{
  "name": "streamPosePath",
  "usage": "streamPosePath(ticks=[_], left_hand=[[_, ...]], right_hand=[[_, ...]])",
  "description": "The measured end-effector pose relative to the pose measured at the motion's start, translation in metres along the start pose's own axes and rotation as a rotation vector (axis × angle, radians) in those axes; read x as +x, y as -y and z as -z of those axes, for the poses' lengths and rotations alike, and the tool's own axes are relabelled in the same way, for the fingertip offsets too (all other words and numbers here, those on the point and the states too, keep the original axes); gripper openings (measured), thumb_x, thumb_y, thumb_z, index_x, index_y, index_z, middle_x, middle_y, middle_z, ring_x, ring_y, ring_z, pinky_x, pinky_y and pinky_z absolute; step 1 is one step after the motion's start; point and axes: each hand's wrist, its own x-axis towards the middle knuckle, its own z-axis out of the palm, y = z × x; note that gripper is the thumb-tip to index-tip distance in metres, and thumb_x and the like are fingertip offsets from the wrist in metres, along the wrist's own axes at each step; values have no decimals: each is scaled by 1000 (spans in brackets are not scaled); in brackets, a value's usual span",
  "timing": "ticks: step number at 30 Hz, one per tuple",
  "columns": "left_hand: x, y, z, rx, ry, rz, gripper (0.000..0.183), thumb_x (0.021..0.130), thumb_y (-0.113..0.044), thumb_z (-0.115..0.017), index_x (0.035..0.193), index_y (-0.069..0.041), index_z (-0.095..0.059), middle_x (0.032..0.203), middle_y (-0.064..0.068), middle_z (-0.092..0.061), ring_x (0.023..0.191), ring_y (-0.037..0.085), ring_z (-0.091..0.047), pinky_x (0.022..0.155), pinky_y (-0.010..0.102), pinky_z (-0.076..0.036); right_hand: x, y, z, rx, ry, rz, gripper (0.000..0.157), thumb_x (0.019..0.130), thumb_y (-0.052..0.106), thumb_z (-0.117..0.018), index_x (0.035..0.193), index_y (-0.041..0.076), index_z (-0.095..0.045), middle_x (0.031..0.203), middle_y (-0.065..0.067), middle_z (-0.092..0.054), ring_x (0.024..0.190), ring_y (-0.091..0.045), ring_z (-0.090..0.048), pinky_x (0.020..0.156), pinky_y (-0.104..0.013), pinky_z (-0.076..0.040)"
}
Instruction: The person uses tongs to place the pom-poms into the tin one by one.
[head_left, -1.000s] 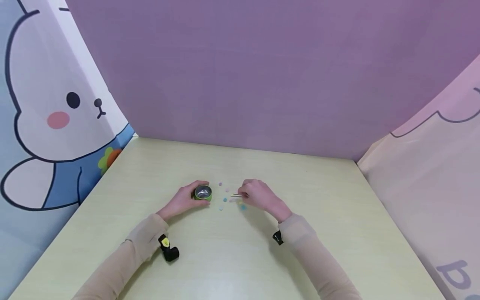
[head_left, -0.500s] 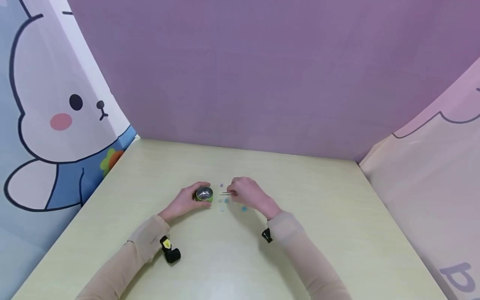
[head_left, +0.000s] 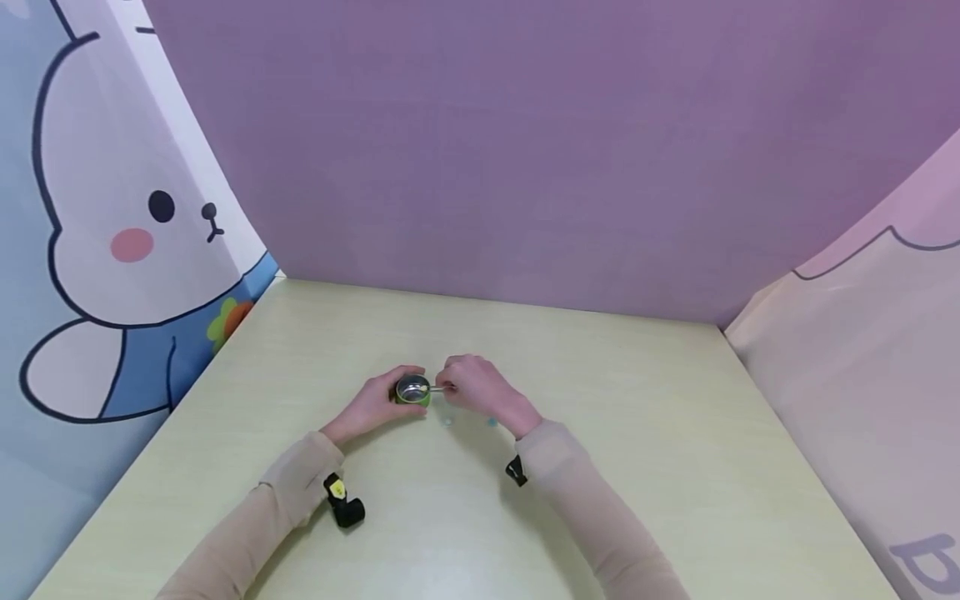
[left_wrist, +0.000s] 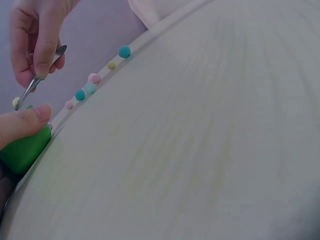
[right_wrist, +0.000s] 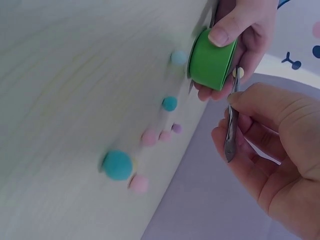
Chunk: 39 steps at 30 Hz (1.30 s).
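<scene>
A small round green tin (right_wrist: pixel 212 59) with a shiny metal inside stands on the table. My left hand (head_left: pixel 378 402) grips it around the side, thumb nearest me and fingers on the far side. Between the fingers of my right hand (head_left: pixel 480 386) is a pair of metal tweezers (right_wrist: pixel 231 125), pointing left toward the tin. Their tips hold a small pale yellow ball (right_wrist: pixel 240 73), which sits over the tin's right rim in the head view. My right hand hovers above the table, just right of the tin.
Right of the tin lie several small balls: a large teal ball (right_wrist: pixel 118 165), a smaller teal one (right_wrist: pixel 170 103), a pale blue one (right_wrist: pixel 178 57), pink ones (right_wrist: pixel 149 137) and a purple one (right_wrist: pixel 176 128). A purple backdrop (head_left: pixel 480 167) rises behind the table (head_left: pixel 637 400).
My right hand has moved left with the tweezers, from above the scattered balls to the tin's rim. My left hand keeps its grip on the tin.
</scene>
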Motion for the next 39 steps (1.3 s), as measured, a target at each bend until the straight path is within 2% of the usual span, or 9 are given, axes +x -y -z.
streamPosePath(ticks=[8, 19, 30, 35, 39], left_hand=[[-1, -3, 1, -6, -1, -12, 74, 78, -28, -85, 142, -13, -51, 138, 15, -61, 128, 34, -58, 110, 54, -44], [-3, -2, 2, 12, 10, -1, 74, 79, -28, -84, 143, -13, -50, 139, 14, -60, 129, 34, -57, 111, 54, -44], [-3, -1, 1, 10, 13, 3, 74, 80, -30, -83, 144, -14, -49, 141, 16, -58, 131, 36, -55, 111, 55, -43], [-3, -1, 2, 0, 9, -4, 74, 79, -28, -84, 143, -13, -50, 140, 16, -58, 130, 37, -55, 111, 56, -43], [-3, 0, 1, 9, 12, -5, 74, 79, -29, -84, 143, -13, -50, 141, 16, -58, 130, 37, -55, 111, 56, -44]], right_hand=[[6, 4, -1, -9, 16, -1, 18, 82, -5, -65, 80, 11, -73, 81, -1, -68, 70, -9, -52, 62, -16, -42], [5, 8, -3, -8, 13, -12, 17, 82, -3, -66, 78, 12, -72, 84, -2, -71, 70, -7, -51, 62, -15, -42], [2, 8, 3, 1, 34, -59, 21, 83, -3, -67, 96, 10, -78, 94, -4, -74, 86, -14, -68, 76, -22, -58], [-3, 3, 7, -8, 25, -66, 19, 84, -1, -68, 98, 9, -78, 95, -5, -75, 86, -15, -69, 73, -23, -58], [-8, -2, 8, -18, 30, -88, 14, 85, 0, -68, 90, 10, -77, 98, -3, -75, 83, -14, -67, 67, -19, -51]])
